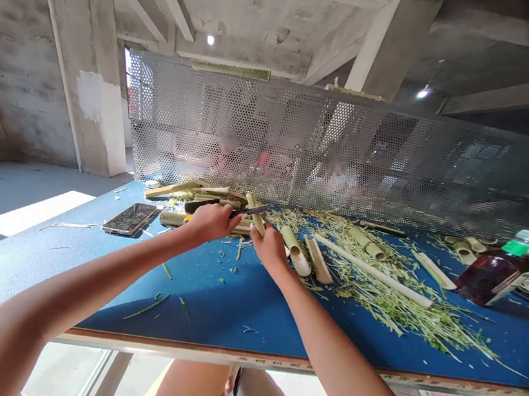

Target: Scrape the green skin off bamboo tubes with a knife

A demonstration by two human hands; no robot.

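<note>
My left hand (210,222) is closed round the handle of a knife (247,211) whose dark blade points right. My right hand (270,248) grips an upright piece of green bamboo (256,217), and the blade rests against its upper part. Both hands work over a blue-topped table (209,296). Split bamboo pieces (296,252) lie just right of my right hand.
A heap of green shavings (394,298) and long bamboo strips (372,271) spreads to the right. More bamboo sections (196,197) and a phone (129,218) lie at the back left. A red-tinted bottle (492,275) lies far right. A perforated metal screen (335,143) stands behind, with people beyond it.
</note>
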